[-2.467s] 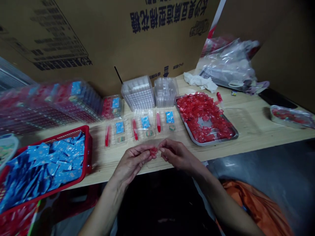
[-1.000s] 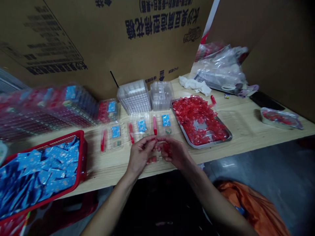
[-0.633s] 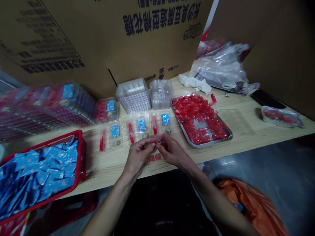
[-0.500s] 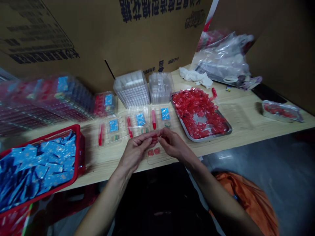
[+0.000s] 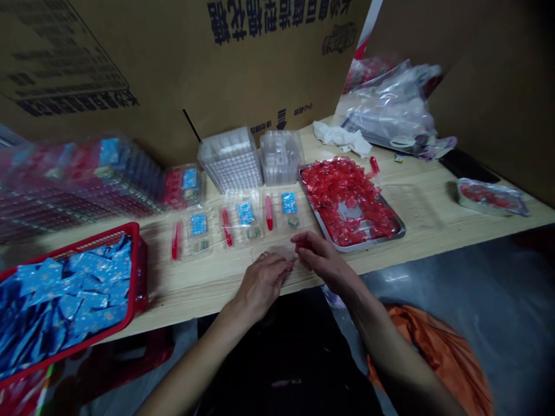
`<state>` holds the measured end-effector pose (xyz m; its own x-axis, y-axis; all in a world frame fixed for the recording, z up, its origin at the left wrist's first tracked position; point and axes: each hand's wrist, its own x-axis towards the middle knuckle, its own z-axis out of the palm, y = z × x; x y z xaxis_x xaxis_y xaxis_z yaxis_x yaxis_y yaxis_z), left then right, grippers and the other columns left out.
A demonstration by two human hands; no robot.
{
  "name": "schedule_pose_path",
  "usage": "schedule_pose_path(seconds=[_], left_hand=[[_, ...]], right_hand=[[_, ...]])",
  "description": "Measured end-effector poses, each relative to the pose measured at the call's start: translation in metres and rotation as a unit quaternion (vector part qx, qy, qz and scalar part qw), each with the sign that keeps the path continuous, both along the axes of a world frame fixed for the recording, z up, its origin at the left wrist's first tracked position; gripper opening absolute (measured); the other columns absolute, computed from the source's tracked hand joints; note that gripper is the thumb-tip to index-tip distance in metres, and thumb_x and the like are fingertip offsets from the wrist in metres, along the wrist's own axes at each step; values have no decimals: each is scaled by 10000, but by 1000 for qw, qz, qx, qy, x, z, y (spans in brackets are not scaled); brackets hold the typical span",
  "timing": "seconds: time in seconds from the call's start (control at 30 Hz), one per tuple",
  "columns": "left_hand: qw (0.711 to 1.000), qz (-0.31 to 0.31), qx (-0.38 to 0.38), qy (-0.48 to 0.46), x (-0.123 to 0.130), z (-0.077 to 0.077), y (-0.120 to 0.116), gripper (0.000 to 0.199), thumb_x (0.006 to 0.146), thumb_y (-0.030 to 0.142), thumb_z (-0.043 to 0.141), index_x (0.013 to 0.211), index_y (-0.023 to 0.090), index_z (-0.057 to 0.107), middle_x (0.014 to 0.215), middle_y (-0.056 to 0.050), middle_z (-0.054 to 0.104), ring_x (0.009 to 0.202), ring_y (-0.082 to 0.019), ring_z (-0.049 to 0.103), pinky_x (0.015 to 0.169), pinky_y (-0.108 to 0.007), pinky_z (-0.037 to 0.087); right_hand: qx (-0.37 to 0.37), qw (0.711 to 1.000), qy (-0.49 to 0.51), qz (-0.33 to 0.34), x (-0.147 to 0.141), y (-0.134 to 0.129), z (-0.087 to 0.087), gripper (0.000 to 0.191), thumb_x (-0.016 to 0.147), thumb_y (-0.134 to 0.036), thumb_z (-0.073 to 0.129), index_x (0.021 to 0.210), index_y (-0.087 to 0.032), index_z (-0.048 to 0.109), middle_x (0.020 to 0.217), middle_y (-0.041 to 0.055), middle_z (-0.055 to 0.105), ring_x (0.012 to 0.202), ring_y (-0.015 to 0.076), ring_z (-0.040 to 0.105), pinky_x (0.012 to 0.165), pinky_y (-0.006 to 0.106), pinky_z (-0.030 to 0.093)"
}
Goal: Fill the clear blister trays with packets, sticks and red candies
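At the table's front edge, my left hand [image 5: 265,282] has its fingers bent down and together over a clear plastic tray [image 5: 284,252]. What lies under those fingertips is hidden. Just to the right, my right hand [image 5: 318,255] is curled, thumb and fingers close together near the left fingertips; anything in them is too small to make out. Behind the hands stand clear trays, each holding a blue packet [image 5: 288,203], a red tube [image 5: 269,212] and a small striped candy [image 5: 293,221]. A metal tray [image 5: 368,247] heaped with red-wrapped candies [image 5: 336,179] is right of them.
A red basket [image 5: 137,260] full of blue packets [image 5: 82,300] stands at the left. Filled clear boxes [image 5: 87,179] are stacked behind it. Empty plastic trays [image 5: 232,159] lean near the cardboard [image 5: 173,63]. Plastic bags [image 5: 394,104] and a white cloth [image 5: 342,137] lie at the back right.
My hands have come down and apart from their pinch together; the left now covers the tray where two red candies showed. My right hand has shifted slightly right.
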<state>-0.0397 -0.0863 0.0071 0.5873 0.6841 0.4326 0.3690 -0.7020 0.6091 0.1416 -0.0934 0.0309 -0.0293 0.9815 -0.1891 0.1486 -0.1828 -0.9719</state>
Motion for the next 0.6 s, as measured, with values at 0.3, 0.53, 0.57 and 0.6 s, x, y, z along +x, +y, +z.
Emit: schedule_pose_path(seconds=[0.3, 0.53, 0.57, 0.6], left_hand=[[993, 64, 104, 0, -2, -21, 2, 216, 899, 75, 561, 958, 185, 737, 918, -62, 783, 813, -203, 700, 771, -353, 543], [988, 130, 50, -73, -9, -11, -5, 344, 908, 147, 610, 1241, 216, 668, 1113, -99, 750, 1090, -250, 665, 937, -415, 537], [987, 137, 22, -86, -7, -3, -5, 352, 914, 163, 612, 1259, 215, 657, 1157, -107, 730, 1111, -244, 655, 959, -416, 525], [986, 133, -12, -99, -5, 5, -4, 351, 919, 173, 608, 1265, 212, 653, 1180, -112, 712, 1100, -232, 654, 953, -401, 526]], right_hand=[[-3, 998, 56, 17, 0, -3, 2, 343, 751, -324, 588, 1058, -173, 574, 780, -24, 513, 630, 110, 435, 555, 246, 317], [43, 994, 72, 67, -3, -2, -9, 465, 749, -212, 530, 1213, -190, 522, 912, 24, 610, 730, 136, 564, 654, 273, 433], [61, 994, 49, 75, -5, -3, -11, 470, 766, -197, 523, 1235, -191, 519, 911, 27, 625, 747, 144, 578, 682, 283, 450], [82, 993, 25, 80, -7, -3, -12, 482, 776, -178, 517, 1258, -192, 516, 927, 33, 642, 783, 154, 597, 723, 297, 467]])
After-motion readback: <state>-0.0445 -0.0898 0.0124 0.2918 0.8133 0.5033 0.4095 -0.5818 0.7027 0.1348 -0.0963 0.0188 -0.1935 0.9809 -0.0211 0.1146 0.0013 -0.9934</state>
